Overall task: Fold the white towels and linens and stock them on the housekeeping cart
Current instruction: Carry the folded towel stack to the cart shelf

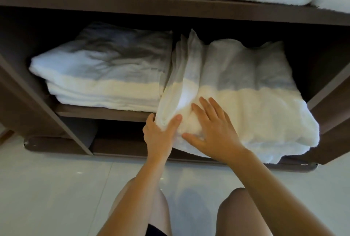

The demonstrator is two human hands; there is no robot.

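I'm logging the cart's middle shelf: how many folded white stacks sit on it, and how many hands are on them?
Folded white stacks on the middle shelf: 2 (left stack, right stack)
Hands, both on the right stack: 2 (left hand pinches its corner, right hand presses flat)
Total: 4

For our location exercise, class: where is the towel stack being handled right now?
In the head view, the handled towel stack lies at the right of the cart's middle shelf, overhanging its front edge, beside the left stack.
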